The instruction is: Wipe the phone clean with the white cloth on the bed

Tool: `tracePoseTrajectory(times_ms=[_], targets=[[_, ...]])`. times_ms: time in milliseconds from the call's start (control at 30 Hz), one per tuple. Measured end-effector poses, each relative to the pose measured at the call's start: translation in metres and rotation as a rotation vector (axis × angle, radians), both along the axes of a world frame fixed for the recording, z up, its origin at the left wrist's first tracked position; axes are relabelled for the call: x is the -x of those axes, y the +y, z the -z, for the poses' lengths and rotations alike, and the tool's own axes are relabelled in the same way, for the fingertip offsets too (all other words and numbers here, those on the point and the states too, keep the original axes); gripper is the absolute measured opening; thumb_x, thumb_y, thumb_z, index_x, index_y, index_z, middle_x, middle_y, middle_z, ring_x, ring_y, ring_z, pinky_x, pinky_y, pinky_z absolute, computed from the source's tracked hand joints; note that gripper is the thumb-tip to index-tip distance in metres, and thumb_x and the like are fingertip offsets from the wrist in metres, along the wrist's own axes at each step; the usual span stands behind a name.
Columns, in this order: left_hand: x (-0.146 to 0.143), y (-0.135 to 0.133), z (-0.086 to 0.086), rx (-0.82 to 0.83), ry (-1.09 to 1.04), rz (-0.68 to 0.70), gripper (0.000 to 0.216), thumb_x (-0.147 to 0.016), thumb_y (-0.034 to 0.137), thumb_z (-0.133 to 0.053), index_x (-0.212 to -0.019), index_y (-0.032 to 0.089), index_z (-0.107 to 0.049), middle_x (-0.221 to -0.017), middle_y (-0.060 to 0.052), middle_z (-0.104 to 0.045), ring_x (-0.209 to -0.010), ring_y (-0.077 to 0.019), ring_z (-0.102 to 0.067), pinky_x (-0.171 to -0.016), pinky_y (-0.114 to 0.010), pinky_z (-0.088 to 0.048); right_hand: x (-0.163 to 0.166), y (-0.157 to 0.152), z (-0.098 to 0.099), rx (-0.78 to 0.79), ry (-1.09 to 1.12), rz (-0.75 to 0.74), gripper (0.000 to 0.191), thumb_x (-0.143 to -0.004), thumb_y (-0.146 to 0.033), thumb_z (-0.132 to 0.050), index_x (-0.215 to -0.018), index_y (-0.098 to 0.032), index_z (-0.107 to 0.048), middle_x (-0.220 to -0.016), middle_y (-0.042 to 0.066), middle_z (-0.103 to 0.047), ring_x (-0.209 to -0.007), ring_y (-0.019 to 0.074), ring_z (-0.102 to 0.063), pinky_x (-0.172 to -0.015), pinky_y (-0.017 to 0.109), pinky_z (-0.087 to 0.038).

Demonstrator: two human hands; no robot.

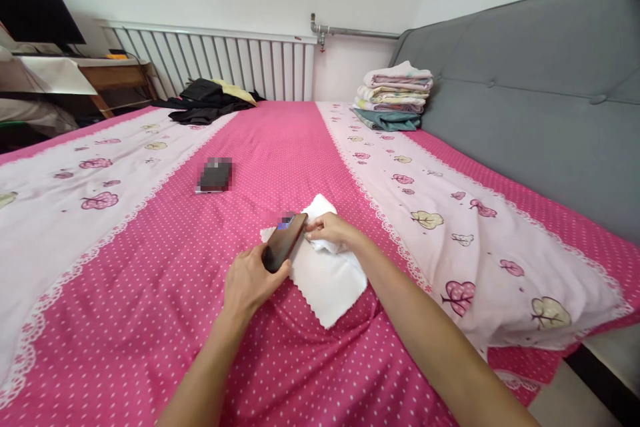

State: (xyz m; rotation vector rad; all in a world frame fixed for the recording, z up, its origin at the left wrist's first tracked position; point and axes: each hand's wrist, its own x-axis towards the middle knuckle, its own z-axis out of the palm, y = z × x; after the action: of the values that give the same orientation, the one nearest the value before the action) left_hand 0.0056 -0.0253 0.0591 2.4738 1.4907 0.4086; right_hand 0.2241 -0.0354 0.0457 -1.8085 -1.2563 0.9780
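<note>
My left hand (255, 278) grips the lower end of a dark smartphone (285, 242), thumb on one side and fingers on the other. The phone is tilted on its edge above the bed, with part of its far end blurred out. Beside its right edge, my right hand (329, 230) pinches a bunched fold of a white cloth (327, 283) with a zigzag-cut edge. Much of that cloth lies spread on the pink bedcover below both hands. Whether the pinched fold touches the phone's edge, I cannot tell.
On the dotted bedcover (280, 140) lies a dark, blurred-out flat object (216, 175). Dark folded clothes (205, 100) rest at the far left, and a stack of folded blankets (395, 95) by the grey headboard (525, 87). A white radiator (225, 63) lines the wall.
</note>
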Motion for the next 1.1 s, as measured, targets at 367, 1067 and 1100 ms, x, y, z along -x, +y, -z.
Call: tracePoseTrajectory(times_ms=[367,1067,1100], targets=[[0.010,0.003,-0.014,0.187,-0.172,-0.006,0.046,-0.074,0.051,-0.049,-0.101,0.017,-0.062,-0.088,-0.008,-0.068,-0.085,-0.0251,-0.064,-0.072,-0.032,-0.045,-0.001,0.007,-0.002,-0.304,0.296,0.298,0.014,-0.068,-0.023,-0.073,-0.079,-0.014,-0.071,-0.071,0.002,-0.068,-0.064,0.0129,-0.062,-0.061,0.025,-0.052],[0.013,0.001,-0.003,0.015,0.058,0.131,0.057,-0.066,0.046,-0.061,-0.114,0.017,-0.056,-0.101,-0.010,-0.061,-0.092,-0.0277,-0.059,-0.074,-0.034,-0.045,0.035,-0.010,-0.014,-0.190,-0.424,-0.220,0.012,-0.072,-0.023,-0.069,-0.081,-0.024,-0.077,-0.085,-0.001,-0.075,-0.084,0.0164,-0.067,-0.075,0.021,-0.047],[0.014,0.001,-0.003,0.008,0.066,0.138,0.058,-0.066,0.046,-0.061,-0.114,0.016,-0.055,-0.101,-0.010,-0.060,-0.092,-0.0279,-0.058,-0.074,-0.035,-0.045,0.036,-0.010,-0.015,-0.179,-0.439,-0.208,0.012,-0.073,-0.023,-0.069,-0.082,-0.024,-0.076,-0.086,-0.001,-0.075,-0.085,0.0165,-0.067,-0.076,0.021,-0.046]])
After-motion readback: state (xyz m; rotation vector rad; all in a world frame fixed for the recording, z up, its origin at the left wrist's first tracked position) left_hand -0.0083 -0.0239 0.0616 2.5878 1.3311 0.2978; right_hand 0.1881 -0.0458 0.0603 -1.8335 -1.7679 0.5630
